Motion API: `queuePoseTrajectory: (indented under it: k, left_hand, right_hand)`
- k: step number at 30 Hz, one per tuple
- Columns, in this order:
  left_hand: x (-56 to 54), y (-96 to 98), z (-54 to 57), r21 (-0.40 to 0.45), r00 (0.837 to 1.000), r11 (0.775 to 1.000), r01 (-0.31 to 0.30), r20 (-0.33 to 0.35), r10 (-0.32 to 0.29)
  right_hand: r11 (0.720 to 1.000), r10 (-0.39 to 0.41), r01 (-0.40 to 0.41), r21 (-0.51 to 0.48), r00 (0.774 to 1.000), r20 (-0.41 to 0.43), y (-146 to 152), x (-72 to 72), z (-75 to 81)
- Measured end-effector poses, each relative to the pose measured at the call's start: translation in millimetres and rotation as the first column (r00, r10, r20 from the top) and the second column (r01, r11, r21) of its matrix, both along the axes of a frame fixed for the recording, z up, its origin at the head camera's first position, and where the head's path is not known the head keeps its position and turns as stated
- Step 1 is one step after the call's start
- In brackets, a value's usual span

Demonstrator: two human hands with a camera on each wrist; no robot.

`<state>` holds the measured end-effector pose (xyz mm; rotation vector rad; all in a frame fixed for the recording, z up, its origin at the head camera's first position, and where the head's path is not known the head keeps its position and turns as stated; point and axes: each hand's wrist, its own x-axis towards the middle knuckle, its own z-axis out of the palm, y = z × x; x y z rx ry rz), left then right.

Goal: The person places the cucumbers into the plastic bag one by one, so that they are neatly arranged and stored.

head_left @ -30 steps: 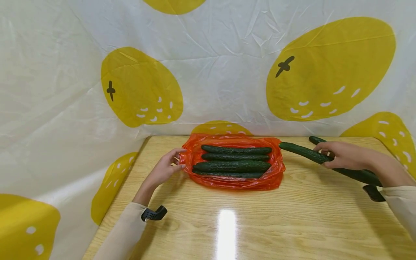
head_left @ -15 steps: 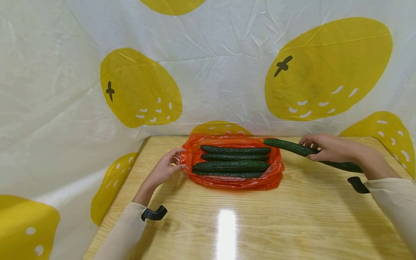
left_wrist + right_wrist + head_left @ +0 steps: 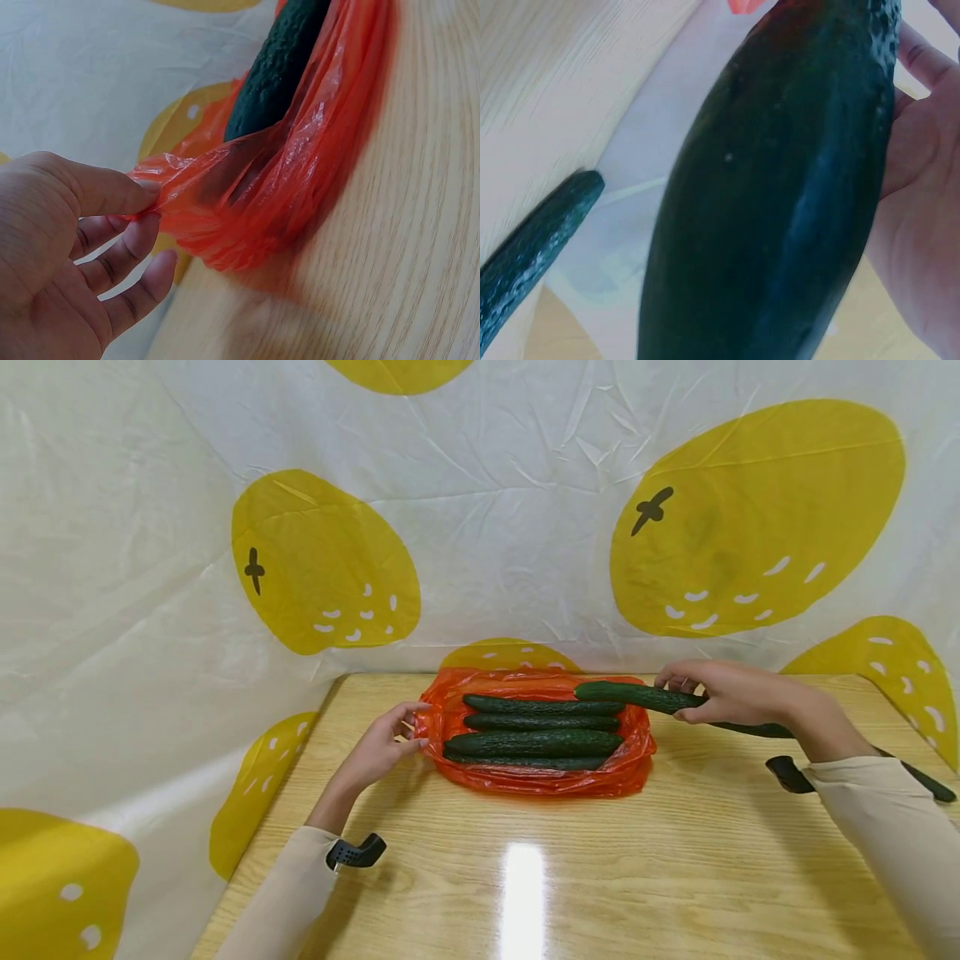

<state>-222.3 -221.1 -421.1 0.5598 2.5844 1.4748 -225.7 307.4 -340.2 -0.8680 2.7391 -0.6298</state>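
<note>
My left hand [image 3: 381, 745] pinches the gathered left edge of a red plastic bag [image 3: 555, 783] between thumb and index finger, the other fingers loosely bent in the left wrist view. Inside the bag's wide mouth, several dark green cucumbers [image 3: 532, 744] lie side by side, pointing left to right. My right hand [image 3: 742, 697] grips another cucumber [image 3: 637, 695] around its middle. Its left tip overlaps the bag's back right part; its near end slopes toward my forearm. In the right wrist view this cucumber [image 3: 757, 202] fills the middle, with the palm behind it.
One more cucumber [image 3: 930, 783] lies on the wooden table [image 3: 637, 868] at the right, mostly hidden by my right arm. Behind the table and along its left hangs a pale sheet [image 3: 517, 552] with yellow fruit prints. Each wrist wears a black camera mount [image 3: 356, 852].
My right hand has carried its cucumber leftward, so the tip has come from beside the bag to over it. The cucumber on the table shows at another end. My left hand stays put.
</note>
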Motion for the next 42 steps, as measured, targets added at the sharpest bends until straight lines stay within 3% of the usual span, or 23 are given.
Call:
queuePoseTrajectory:
  k: [20,29,42]
  left_hand:
    - [0.7,-1.1,4.1,-0.014,1.0,1.0,-0.004,0.017,0.004]
    - [-1.0,-1.7,4.2,-0.018,1.0,1.0,-0.004,0.014,0.005]
    - [-0.4,0.1,3.7,-0.025,1.0,1.0,-0.008,0.008,0.008]
  right_hand:
    - [0.994,0.103,-0.106,-0.028,0.992,-0.073,-38,-15.1,0.7]
    - [0.993,0.113,-0.114,-0.018,0.993,-0.023,-58,-25.4,-2.8]
    - [0.982,0.19,-0.19,0.016,0.982,0.004,-86,-37.6,-5.5]
